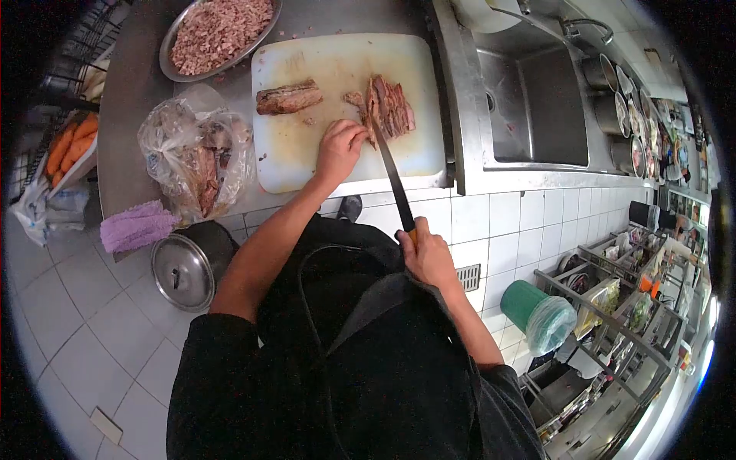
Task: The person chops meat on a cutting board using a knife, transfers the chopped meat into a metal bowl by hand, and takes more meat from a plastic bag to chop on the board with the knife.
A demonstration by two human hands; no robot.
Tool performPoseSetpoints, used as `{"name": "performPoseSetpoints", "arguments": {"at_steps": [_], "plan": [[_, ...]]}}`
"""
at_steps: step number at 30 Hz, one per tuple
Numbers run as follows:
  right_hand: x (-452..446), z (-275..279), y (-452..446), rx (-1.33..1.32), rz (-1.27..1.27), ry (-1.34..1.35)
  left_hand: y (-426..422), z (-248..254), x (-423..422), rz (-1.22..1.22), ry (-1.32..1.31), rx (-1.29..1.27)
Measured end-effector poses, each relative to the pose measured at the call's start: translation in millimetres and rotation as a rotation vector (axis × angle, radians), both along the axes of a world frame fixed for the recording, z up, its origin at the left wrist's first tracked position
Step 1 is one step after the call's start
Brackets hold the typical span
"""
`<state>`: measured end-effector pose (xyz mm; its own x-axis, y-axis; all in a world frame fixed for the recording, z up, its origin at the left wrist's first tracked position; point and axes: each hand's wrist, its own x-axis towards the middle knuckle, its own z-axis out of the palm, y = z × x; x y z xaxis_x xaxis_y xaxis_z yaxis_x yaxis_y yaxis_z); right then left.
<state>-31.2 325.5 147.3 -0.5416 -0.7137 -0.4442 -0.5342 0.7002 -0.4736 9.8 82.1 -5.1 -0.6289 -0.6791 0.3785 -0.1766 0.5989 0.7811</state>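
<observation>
My right hand (429, 257) grips the handle of a long kitchen knife (395, 176). Its blade reaches up across the cutting board, its tip end at a pile of sliced cooked meat (392, 107). My left hand (341, 149) is over the white cutting board (291, 165), fingers curled together and pinching the near left edge of the sliced meat beside the blade. Left of the pile lies an uncut chunk of meat (289, 98), apart from both hands. Small scraps are scattered on the board.
A metal bowl of diced meat (218, 38) stands at upper left. Below it are a plastic bag of meat (201, 157) and a purple cloth (138, 226) at the counter edge. A sink (529, 115) is right; a lidded pot (182, 272) and green bin (529, 303) are lower.
</observation>
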Motion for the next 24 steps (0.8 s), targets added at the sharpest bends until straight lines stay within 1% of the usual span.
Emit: {"name": "performPoseSetpoints", "arguments": {"at_steps": [3, 9, 12, 15, 24], "plan": [[1.4, -4.5, 4.8, -0.048, -0.008, -0.016, 0.7, -2.9, -0.8, 0.001, -0.022, 0.013], [0.7, -6.7, 3.8, 0.016, -0.001, 0.01, 2.3, -0.9, -2.6, 0.013, -0.022, 0.001], [-5.1, -12.9, 6.3, -0.073, 0.019, -0.052, 3.0, 1.0, -3.3, 0.015, -0.052, 0.008], [-10.8, -6.7, 0.0, 0.022, 0.034, -0.045, 1.9, 0.5, -3.5, 0.012, -0.045, -0.017], [-22.5, -14.1, -1.4, 0.02, 0.056, -0.091, 1.0, 3.0, -3.6, 0.002, -0.054, -0.029]]}}
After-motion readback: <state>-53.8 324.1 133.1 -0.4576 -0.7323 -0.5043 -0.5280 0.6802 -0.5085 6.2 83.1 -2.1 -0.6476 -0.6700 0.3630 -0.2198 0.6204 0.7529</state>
